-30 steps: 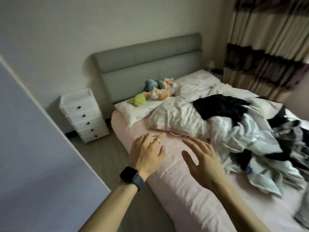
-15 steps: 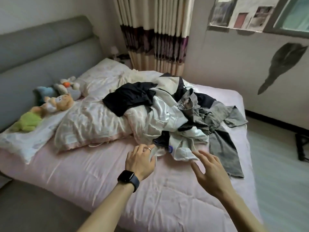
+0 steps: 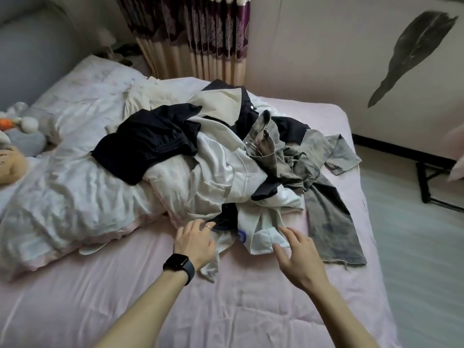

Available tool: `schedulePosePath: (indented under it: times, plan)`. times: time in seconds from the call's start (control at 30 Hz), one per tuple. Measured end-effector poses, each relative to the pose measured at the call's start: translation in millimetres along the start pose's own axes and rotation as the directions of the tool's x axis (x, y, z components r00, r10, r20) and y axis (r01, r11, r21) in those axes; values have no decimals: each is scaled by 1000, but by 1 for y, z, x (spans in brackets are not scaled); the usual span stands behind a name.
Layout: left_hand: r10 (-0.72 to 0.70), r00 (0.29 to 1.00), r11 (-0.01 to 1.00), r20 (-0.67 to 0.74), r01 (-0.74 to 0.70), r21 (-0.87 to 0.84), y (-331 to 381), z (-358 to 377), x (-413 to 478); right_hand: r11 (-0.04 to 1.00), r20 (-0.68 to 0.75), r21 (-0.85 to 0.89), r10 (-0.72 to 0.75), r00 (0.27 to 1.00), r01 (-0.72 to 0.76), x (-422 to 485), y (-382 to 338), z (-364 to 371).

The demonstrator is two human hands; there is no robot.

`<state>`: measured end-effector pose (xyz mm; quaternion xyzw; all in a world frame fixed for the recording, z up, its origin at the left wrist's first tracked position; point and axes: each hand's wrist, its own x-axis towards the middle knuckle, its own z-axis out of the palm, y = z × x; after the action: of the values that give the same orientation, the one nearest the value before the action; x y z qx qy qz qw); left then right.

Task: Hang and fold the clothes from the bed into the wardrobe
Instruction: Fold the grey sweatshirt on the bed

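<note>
A heap of clothes [image 3: 226, 162] lies on the pink bed [image 3: 125, 297]: a black garment [image 3: 148, 141], white shirts [image 3: 218, 177] and grey washed trousers [image 3: 329, 217]. My left hand [image 3: 194, 241], wearing a ring and a black watch, rests at the near edge of the heap, its fingertips reaching onto the dark and white cloth. My right hand [image 3: 298, 254] hovers with spread fingers just in front of a white garment's hem [image 3: 263, 237], its fingertips touching or nearly touching it. Neither hand grips anything. The wardrobe is out of view.
A crumpled white duvet [image 3: 65, 197] and pillows [image 3: 82, 89] fill the bed's left side, with plush toys [image 3: 15, 136] at the far left. Striped curtains [image 3: 195, 36] hang behind the bed. Pale floor [image 3: 414, 234] and a black stand [image 3: 431, 184] lie to the right.
The view has swung right from the headboard and drawers to the clothes heap. Both hands have moved forward to the heap's near edge.
</note>
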<state>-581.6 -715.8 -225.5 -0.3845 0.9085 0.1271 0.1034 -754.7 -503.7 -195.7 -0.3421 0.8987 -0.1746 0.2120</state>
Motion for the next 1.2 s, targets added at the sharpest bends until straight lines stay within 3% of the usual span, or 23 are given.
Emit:
schedulePosePath:
  times: [0.33,0.57,0.77,0.9,0.97,1.1,1.2]
  plan:
    - [-195,981,981,-12,196,12,-82,89,170,995,50,96,26,998,-30,204,-22,106]
    - [-184,983,981,-7,184,59,-124,146,222,983,13,20,181,983,-181,284,-25,172]
    - [-176,975,984,132,174,31,-124,128,216,971,-79,80,230,970,-224,282,-36,151]
    - [-185,968,977,172,199,-70,-110,78,200,955,-216,281,158,963,-94,263,-58,82]
    - [-130,986,979,106,144,-142,-90,37,189,929,-309,371,118,944,5,250,-81,31]
    - [73,989,964,-127,-102,-244,-37,-56,172,880,-394,440,8,919,181,219,-129,-59]
    - [276,881,886,-384,-388,-253,10,-149,151,833,-441,442,-120,889,332,184,-163,-127]
